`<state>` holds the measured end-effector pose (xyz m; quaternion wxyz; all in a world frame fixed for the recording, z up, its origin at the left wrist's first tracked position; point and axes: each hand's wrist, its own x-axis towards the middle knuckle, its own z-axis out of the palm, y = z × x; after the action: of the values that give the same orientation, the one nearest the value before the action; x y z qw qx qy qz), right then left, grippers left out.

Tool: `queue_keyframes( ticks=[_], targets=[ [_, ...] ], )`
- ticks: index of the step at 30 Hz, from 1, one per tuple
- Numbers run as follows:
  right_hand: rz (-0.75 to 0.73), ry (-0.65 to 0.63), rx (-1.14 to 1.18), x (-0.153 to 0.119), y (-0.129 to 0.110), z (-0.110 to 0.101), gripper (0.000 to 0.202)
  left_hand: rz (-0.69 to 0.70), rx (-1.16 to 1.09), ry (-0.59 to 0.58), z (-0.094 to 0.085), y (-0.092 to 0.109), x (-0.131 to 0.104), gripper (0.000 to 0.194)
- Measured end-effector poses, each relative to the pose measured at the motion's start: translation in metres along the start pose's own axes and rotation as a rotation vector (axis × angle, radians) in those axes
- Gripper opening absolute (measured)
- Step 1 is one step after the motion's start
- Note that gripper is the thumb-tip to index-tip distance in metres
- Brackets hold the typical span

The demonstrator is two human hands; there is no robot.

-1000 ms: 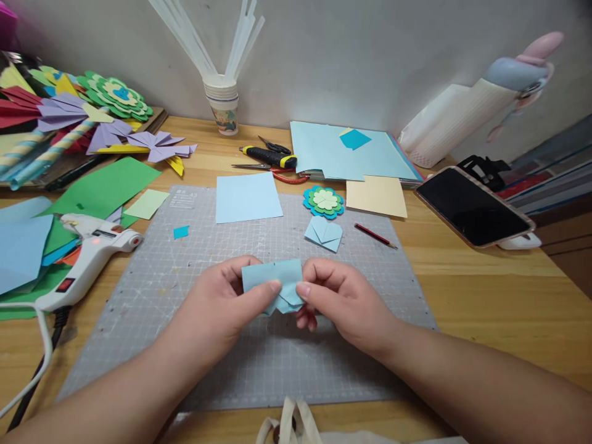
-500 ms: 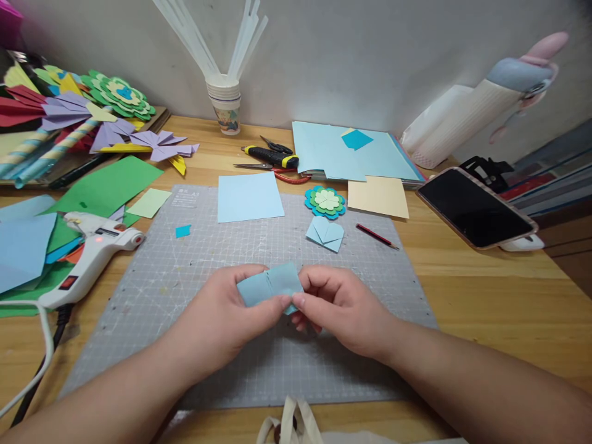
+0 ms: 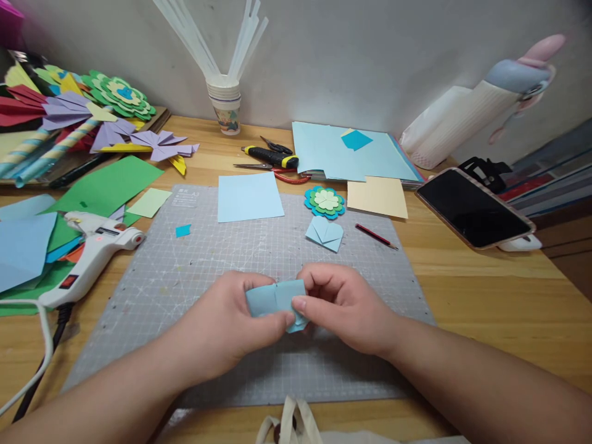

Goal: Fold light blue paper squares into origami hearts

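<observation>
A folded light blue paper [image 3: 276, 297] is held just above the grey cutting mat [image 3: 161, 277]. My left hand [image 3: 240, 320] grips its left side, thumb along the lower edge. At its right end my right hand [image 3: 340, 308] pinches it between thumb and fingers. Some layers stick out under the right thumb. Beyond the hands lie a folded blue paper heart [image 3: 325, 233], a layered blue and green paper flower [image 3: 324, 202], a light blue square sheet [image 3: 250, 197] and a pencil [image 3: 376, 236]. A small blue scrap [image 3: 183, 230] rests on the mat's left part.
On the left are a white glue gun [image 3: 92, 259] with its cable, green sheets [image 3: 106, 188] and paper flowers [image 3: 161, 145]. Along the back stand paper cups [image 3: 226, 111] with white sticks, a cutter [image 3: 271, 156], scissors and a paper stack [image 3: 324, 148]. A phone [image 3: 474, 206] leans at right.
The folded paper has turned to lie more level and moved slightly right and down between my hands. My left hand has shifted a little to the right with it.
</observation>
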<state>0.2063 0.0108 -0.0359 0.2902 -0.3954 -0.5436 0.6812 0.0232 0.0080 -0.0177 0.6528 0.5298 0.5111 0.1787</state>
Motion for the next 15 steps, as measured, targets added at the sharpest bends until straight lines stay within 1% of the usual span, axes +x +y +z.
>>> queue_keyframes(
  ticks=[5,10,12,15],
  targets=[
    [-0.037,0.002,0.020,-0.0032,-0.0003,0.0002,0.028,-0.004,0.011,-0.066,0.0009,0.0020,-0.0021,0.021],
    [-0.069,0.008,-0.044,-0.0030,-0.0004,0.0002,0.031,-0.077,0.064,-0.062,-0.0014,-0.0006,-0.0012,0.026],
    [-0.075,0.006,-0.086,-0.0017,-0.0003,0.0002,0.030,-0.083,0.092,-0.082,-0.0015,-0.0035,-0.0008,0.027],
    [-0.138,-0.016,-0.219,-0.0005,-0.0001,0.0004,0.029,-0.041,0.140,-0.119,0.0003,-0.0067,-0.0011,0.025]
  ],
)
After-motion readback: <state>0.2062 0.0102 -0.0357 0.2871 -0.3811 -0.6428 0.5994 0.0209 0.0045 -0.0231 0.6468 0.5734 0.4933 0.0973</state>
